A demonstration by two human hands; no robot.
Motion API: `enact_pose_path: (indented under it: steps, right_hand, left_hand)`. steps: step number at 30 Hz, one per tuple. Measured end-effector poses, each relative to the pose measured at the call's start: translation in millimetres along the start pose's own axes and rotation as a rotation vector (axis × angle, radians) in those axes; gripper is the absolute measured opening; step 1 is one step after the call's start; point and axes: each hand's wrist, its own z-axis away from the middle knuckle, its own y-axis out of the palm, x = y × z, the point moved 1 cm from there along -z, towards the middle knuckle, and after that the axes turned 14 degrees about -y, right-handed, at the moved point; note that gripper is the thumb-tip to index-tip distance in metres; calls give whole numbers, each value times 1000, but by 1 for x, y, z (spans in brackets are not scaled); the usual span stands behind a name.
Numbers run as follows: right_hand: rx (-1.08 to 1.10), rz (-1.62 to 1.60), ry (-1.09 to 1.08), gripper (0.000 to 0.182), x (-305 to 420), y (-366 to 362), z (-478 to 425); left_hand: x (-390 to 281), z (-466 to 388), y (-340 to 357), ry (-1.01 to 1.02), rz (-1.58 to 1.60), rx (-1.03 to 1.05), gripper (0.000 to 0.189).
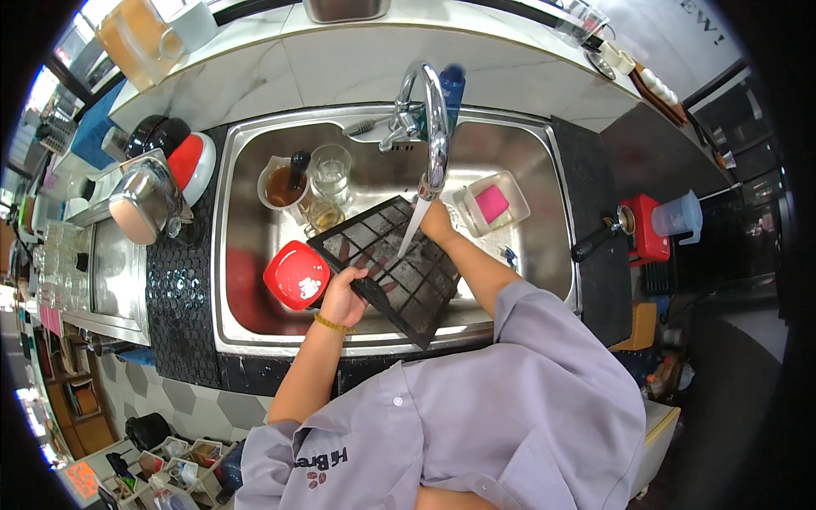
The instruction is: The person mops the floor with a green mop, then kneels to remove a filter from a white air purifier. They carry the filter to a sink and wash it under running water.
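Observation:
A black-framed mesh filter panel (pixel 389 261) is tilted over the stainless steel sink (pixel 395 344). My left hand (pixel 347 296) grips its near left edge, thumb on top, and the fingers show dimly through the mesh. At the panel's far right edge, my right hand (pixel 436 220) holds the frame; its fingertips are partly hidden behind the spout. Water (pixel 413 229) runs from the chrome faucet (pixel 435 121) onto the mesh. Close by my left hand lies a red square dish (pixel 296 274). To the right of my right hand, a clear plastic container (pixel 519 197) holds a pink sponge (pixel 491 203).
A jug of brown liquid (pixel 280 185) and a clear glass (pixel 330 171) stand at the sink's back left. Behind the faucet is a blue bottle (pixel 452 83). A portafilter (pixel 602 237) rests on the right counter. A metal pitcher (pixel 143 201) stands on the left.

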Motion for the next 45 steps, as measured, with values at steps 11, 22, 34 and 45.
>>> enact_pose_path:
  steps: [11, 22, 34, 45]
  right_hand:
    - [-90, -300, -574, 14, 129, -35, 67]
    - [126, -165, -392, 15, 85, -39, 47]
    - [308, -186, -85, 16, 81, -36, 49]
    - [36, -293, -361, 20, 129, -16, 56]
  left_hand:
    - [-4, 1, -4, 16, -62, -84, 58]
    - [-6, 0, -11, 55, -89, -69, 80]
    - [-6, 1, -10, 49, -108, -130, 85]
    - [-9, -4, -15, 34, -153, -51, 84]
